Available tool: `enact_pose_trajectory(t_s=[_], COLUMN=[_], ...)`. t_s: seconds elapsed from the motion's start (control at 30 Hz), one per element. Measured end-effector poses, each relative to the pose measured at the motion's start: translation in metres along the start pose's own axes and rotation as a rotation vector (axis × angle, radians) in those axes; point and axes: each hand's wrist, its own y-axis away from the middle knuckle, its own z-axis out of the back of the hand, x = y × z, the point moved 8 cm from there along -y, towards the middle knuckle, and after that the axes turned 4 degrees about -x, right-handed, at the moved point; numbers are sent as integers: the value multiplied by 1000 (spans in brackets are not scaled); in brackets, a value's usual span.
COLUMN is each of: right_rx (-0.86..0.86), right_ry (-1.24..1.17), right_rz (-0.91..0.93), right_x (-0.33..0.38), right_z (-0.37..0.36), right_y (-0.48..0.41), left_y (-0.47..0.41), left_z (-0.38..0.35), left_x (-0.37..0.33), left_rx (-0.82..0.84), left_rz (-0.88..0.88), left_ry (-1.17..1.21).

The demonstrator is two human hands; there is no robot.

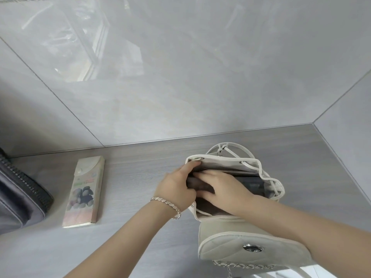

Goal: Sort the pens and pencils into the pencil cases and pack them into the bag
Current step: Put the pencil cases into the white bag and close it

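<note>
A cream quilted bag [230, 233] lies on the grey wooden table [130, 177], mouth open toward the wall and flap folded toward me. My left hand [176, 185], a bracelet on its wrist, grips the left rim of the opening with thumb and curled fingers. My right hand [220, 186] reaches into the mouth, its fingers lying fairly straight on a dark soft thing [200, 186] inside; I cannot tell what that thing is. A flat pencil box with a teddy-bear picture [84, 189] lies to the left of the bag. No loose pens or pencils are visible.
A dark grey zipped case [20, 195] lies at the far left edge, partly out of frame. A glossy tiled wall [180, 77] rises behind the table and at the right. The bag's chain strap [241, 265] lies near the front edge.
</note>
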Motion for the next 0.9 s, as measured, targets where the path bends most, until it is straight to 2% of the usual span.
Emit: enact_pose_trajectory(t_s=[0.3, 0.5, 0.57, 0.7, 0.9], right_rx=[274, 180, 168, 192, 222], right_ry=[161, 90, 183, 521, 586], right_rz=[-193, -251, -292, -528, -553], right_x=[-8, -13, -21, -55, -62], right_z=[-25, -17, -13, 16, 22], right_y=[-21, -21, -13, 16, 24], left_y=[20, 4, 0, 1, 0], left_z=[-11, -5, -3, -2, -7], left_x=[-17, -17, -16, -13, -12], left_rx=[-22, -20, -9, 4, -12], left_rz=[-46, -14, -21, -43, -56], left_ry=[-209, -239, -234, -254, -252])
